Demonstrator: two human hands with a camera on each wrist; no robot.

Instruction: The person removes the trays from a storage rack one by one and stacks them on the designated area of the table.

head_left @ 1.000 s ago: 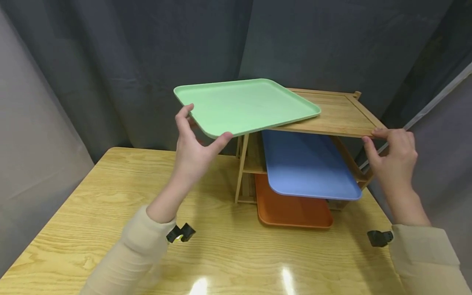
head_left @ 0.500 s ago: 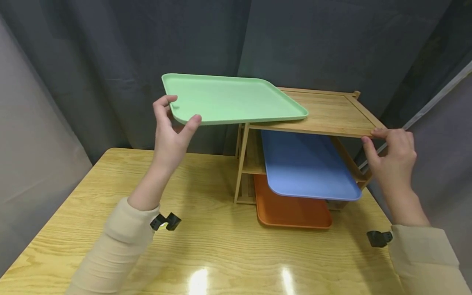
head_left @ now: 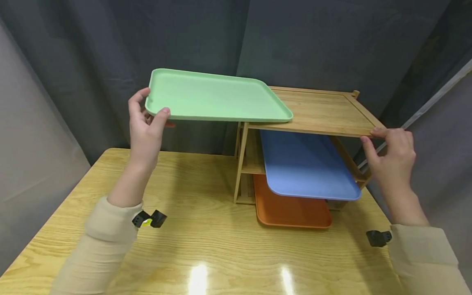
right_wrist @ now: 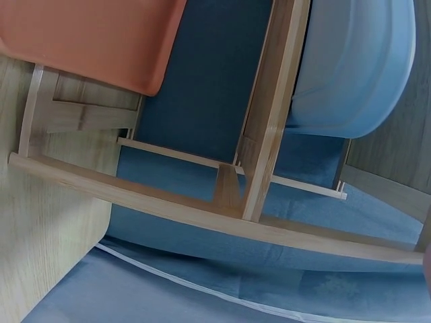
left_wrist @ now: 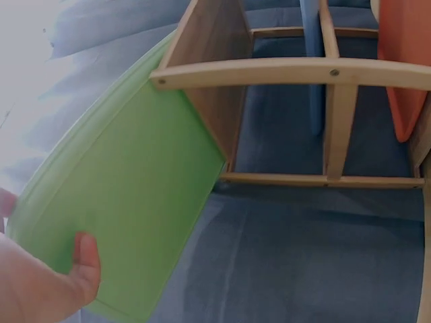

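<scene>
A light green tray (head_left: 214, 97) juts out to the left of the wooden rack (head_left: 324, 112), with only its right end resting on the top shelf. My left hand (head_left: 145, 123) grips the tray's near left corner, thumb on the rim. Seen from below, the green tray (left_wrist: 121, 202) has my thumb (left_wrist: 84, 259) on its edge. My right hand (head_left: 391, 153) pinches the top shelf's front right corner. A blue tray (head_left: 306, 164) lies on the middle shelf, an orange tray (head_left: 291, 209) on the lowest. The right wrist view shows the blue tray (right_wrist: 357, 67) and orange tray (right_wrist: 87, 37).
The rack stands at the back right of a pale wooden table (head_left: 206, 246). Dark curtains (head_left: 110, 49) hang close behind and to both sides. Bare tabletop stretches in front of and left of the rack.
My left hand has drawn the green tray leftward and slightly up, off the top shelf. The right hand stays on the shelf corner.
</scene>
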